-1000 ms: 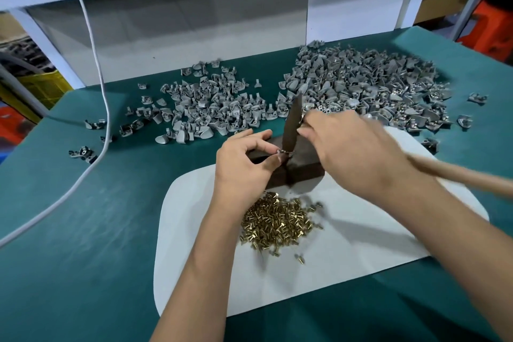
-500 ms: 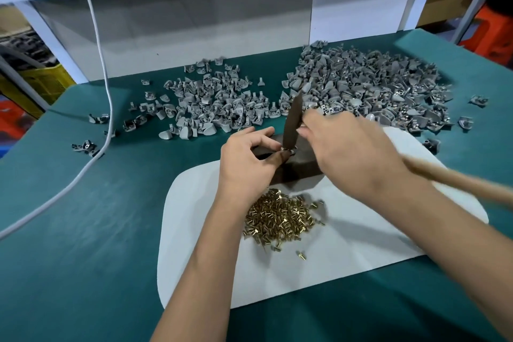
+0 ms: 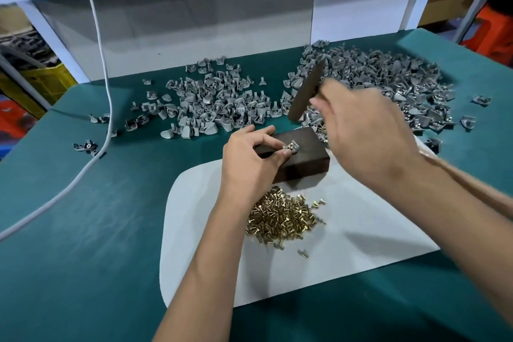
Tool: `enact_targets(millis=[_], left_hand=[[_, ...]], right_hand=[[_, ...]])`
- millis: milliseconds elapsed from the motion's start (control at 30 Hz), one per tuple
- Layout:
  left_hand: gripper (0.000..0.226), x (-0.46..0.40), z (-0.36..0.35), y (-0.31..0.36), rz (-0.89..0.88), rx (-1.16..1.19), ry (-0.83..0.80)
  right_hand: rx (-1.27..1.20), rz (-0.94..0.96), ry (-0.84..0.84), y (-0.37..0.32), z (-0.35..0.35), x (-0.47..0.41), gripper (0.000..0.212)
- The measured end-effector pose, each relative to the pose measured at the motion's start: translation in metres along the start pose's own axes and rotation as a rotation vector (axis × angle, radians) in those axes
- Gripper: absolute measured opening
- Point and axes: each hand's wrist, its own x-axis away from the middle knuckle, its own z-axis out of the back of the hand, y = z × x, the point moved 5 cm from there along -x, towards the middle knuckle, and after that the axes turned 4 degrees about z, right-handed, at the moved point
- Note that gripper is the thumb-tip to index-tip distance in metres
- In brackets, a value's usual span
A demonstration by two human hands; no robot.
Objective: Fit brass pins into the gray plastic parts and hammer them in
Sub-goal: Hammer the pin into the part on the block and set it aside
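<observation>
My left hand (image 3: 249, 159) pinches a small gray plastic part (image 3: 292, 146) with a brass pin in it against the top of a dark wooden block (image 3: 304, 158). My right hand (image 3: 358, 130), blurred by motion, grips a hammer just under its dark metal head (image 3: 306, 90), which is raised above and behind the block; its wooden handle (image 3: 472, 186) runs back along my right forearm. A heap of brass pins (image 3: 283, 215) lies on the white mat (image 3: 361, 230) just in front of the block.
Two spreads of gray plastic parts cover the green table: one at back centre (image 3: 211, 105), a bigger one at back right (image 3: 394, 80). A few strays (image 3: 86, 146) lie at the left near a white cable (image 3: 105, 91). A white wall panel (image 3: 194, 22) closes the back edge.
My right hand has lifted the hammer head up off the part and back to the right. My left hand still pins the part on the block.
</observation>
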Motion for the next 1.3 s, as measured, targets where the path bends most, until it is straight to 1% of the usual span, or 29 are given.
enact_targets(millis=[33, 100, 133, 167, 200, 267, 300, 333, 400, 433, 467, 533, 567, 600, 667, 700, 733, 767, 833, 867, 900, 967, 1000, 1067, 1133, 1233, 1300], left_hand=[[0.011, 0.0, 0.0, 0.0, 0.005, -0.004, 0.002], [0.013, -0.001, 0.001, 0.001, 0.013, -0.018, 0.001], [0.013, 0.0, 0.001, 0.001, 0.014, -0.026, -0.003], [0.012, 0.001, 0.001, 0.002, 0.014, -0.033, 0.0], [0.011, 0.002, 0.002, 0.003, 0.012, -0.042, 0.005], [0.011, 0.003, 0.003, 0.005, 0.003, -0.056, 0.014], [0.013, 0.003, 0.003, 0.006, 0.001, -0.062, 0.024], [0.016, 0.003, 0.004, 0.007, 0.0, -0.073, 0.032], [0.019, 0.003, 0.004, 0.009, -0.004, -0.102, 0.029], [0.018, 0.004, 0.004, 0.01, -0.004, -0.099, 0.024], [0.016, 0.004, 0.004, 0.01, -0.002, -0.089, 0.024], [0.013, 0.005, 0.004, 0.01, -0.01, -0.066, 0.022], [0.013, 0.004, 0.005, 0.01, -0.012, -0.06, 0.022], [0.015, 0.004, 0.005, 0.009, -0.009, -0.064, 0.025], [0.018, 0.003, 0.005, 0.01, -0.003, -0.094, 0.029], [0.018, 0.003, 0.005, 0.01, 0.002, -0.099, 0.028], [0.015, 0.004, 0.004, 0.01, 0.005, -0.096, 0.025], [0.013, 0.004, 0.003, 0.01, 0.006, -0.091, 0.026], [0.011, 0.003, 0.003, 0.009, 0.005, -0.071, 0.024], [0.013, 0.003, 0.003, 0.009, 0.005, -0.062, 0.027], [0.016, 0.002, 0.004, 0.009, 0.003, -0.069, 0.032], [0.018, 0.003, 0.004, 0.009, 0.004, -0.092, 0.031], [0.017, 0.004, 0.003, 0.01, 0.006, -0.088, 0.025], [0.014, 0.004, 0.005, 0.009, 0.008, -0.093, 0.027], [0.011, 0.004, 0.003, 0.009, 0.016, -0.09, 0.02], [0.012, 0.005, 0.003, 0.006, 0.069, 0.019, 0.011], [0.014, 0.006, 0.003, 0.005, 0.093, 0.072, -0.004]], right_hand=[[-0.006, -0.002, -0.015, -0.004, -0.003, 0.002, 0.025], [0.055, -0.014, -0.216, -0.007, -0.02, 0.005, 0.026], [0.078, -0.021, -0.261, -0.005, -0.021, 0.005, 0.025], [0.079, -0.024, -0.258, -0.002, -0.017, 0.001, 0.024], [0.073, -0.022, -0.21, 0.001, -0.011, -0.003, 0.024], [-0.011, -0.017, -0.008, 0.003, 0.002, -0.001, 0.025], [-0.041, -0.014, 0.031, 0.001, 0.002, 0.002, 0.025], [-0.042, -0.003, -0.012, -0.004, -0.002, 0.005, 0.026], [0.015, -0.026, -0.233, -0.004, -0.018, 0.009, 0.026], [0.042, -0.04, -0.254, 0.001, -0.018, 0.007, 0.026], [0.063, -0.044, -0.235, 0.006, -0.013, 0.002, 0.026], [0.025, -0.022, -0.041, 0.008, 0.0, -0.001, 0.026], [-0.013, -0.021, 0.02, 0.006, 0.002, 0.001, 0.026], [-0.019, -0.008, 0.008, 0.003, -0.001, 0.002, 0.026], [0.036, -0.006, -0.193, -0.001, -0.018, 0.004, 0.025], [0.073, -0.014, -0.251, 0.001, -0.021, 0.003, 0.024], [0.094, -0.018, -0.246, 0.005, -0.017, -0.001, 0.024], [0.105, -0.011, -0.2, 0.008, -0.01, -0.005, 0.025], [0.028, 0.003, -0.002, 0.007, 0.002, -0.005, 0.026], [-0.009, -0.006, 0.028, 0.005, 0.002, -0.003, 0.026], [-0.011, -0.008, -0.02, 0.001, -0.005, -0.002, 0.025], [0.044, -0.023, -0.213, 0.0, -0.023, 0.002, 0.024], [0.055, -0.027, -0.244, 0.003, -0.023, 0.001, 0.025], [0.06, 0.01, -0.223, 0.008, -0.017, -0.005, 0.026], [0.006, 0.021, -0.189, 0.017, -0.012, -0.005, 0.024], [-0.22, -0.059, -0.213, 0.043, -0.009, 0.0, 0.016], [-0.304, -0.09, -0.262, 0.061, -0.008, 0.004, 0.01]])
